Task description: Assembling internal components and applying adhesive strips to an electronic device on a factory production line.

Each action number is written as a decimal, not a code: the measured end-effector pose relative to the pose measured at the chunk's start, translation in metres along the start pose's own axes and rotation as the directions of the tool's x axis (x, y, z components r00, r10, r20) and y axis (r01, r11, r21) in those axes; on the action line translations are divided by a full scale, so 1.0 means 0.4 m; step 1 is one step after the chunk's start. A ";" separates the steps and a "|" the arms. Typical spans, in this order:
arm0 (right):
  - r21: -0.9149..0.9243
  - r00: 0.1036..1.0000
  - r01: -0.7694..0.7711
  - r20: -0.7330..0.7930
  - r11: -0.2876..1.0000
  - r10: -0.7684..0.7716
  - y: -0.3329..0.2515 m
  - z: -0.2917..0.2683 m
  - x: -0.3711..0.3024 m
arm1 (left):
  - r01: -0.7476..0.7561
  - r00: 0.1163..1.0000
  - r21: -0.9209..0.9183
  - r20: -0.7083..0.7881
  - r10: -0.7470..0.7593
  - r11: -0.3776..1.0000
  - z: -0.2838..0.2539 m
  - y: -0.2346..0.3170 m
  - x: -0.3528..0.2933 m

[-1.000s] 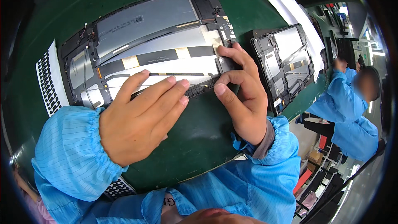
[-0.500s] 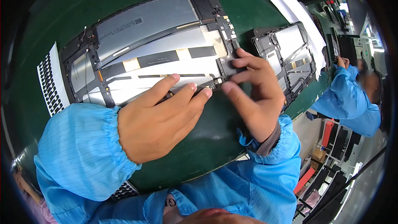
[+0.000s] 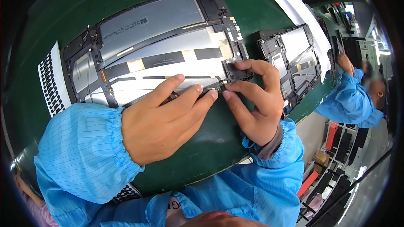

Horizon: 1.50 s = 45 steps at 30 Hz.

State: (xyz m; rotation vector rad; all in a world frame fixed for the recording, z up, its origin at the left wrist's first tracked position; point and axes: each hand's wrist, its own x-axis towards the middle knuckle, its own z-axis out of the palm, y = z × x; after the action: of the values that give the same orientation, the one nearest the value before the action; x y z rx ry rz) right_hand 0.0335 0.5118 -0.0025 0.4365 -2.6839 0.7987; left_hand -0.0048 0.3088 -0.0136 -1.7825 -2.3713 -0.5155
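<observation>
An opened tablet (image 3: 168, 54) lies tilted on the green table, showing silver battery panels, black flex strips and a black frame. Across its near edge my left hand (image 3: 164, 122) rests with fingers stretched and spread, fingertips touching the edge beside a thin cable. At the near right corner is my right hand (image 3: 261, 101). Its thumb and a finger pinch together at the frame's edge, while the index fingertip touches the black corner part. Whatever is between the pinching fingertips is too small to make out. Both forearms wear blue sleeves.
A second, similar opened tablet (image 3: 290, 59) stands to the right, next to white sheets (image 3: 294, 8). A white sheet of black stickers (image 3: 54, 80) lies at the left. Far right, a person in blue (image 3: 347, 96) sits near shelving (image 3: 336, 155) with red and black items.
My right hand has shifted slightly down and left, its thumb and finger closing together at the corner of the tablet. My left hand has barely moved. The person at right has moved an arm.
</observation>
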 end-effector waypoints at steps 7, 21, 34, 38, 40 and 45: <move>-0.103 0.993 0.104 -0.051 0.989 -0.110 -0.014 0.007 0.000 | 0.033 0.996 0.007 -0.084 -0.033 0.999 0.012 0.008 -0.004; -0.215 0.905 0.399 -0.065 0.891 -0.421 0.000 0.033 0.017 | -0.012 1.000 0.049 0.006 0.012 0.999 -0.003 0.002 0.024; 0.360 0.948 -0.255 -0.090 0.898 0.305 0.087 0.032 -0.019 | 0.274 0.953 0.082 -0.155 -0.259 0.958 -0.167 0.013 -0.243; 0.572 0.870 -0.423 0.038 0.703 0.492 0.031 0.013 0.061 | 0.640 0.766 0.179 -0.088 -0.636 0.747 -0.056 0.017 -0.430; 0.723 0.815 -0.508 0.229 0.468 0.532 0.035 0.023 0.082 | 0.651 0.756 0.178 -0.060 -0.652 0.738 -0.059 0.015 -0.434; 0.845 0.749 -0.534 0.462 0.021 0.476 0.014 0.009 0.094 | 0.624 0.778 0.178 -0.055 -0.625 0.761 -0.059 0.012 -0.437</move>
State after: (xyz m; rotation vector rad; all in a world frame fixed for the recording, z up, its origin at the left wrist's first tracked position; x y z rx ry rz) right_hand -0.0033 0.5069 0.0059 -0.4145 -1.8784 2.7417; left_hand 0.0486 0.1435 -0.0441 -0.8717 -2.8828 -0.3222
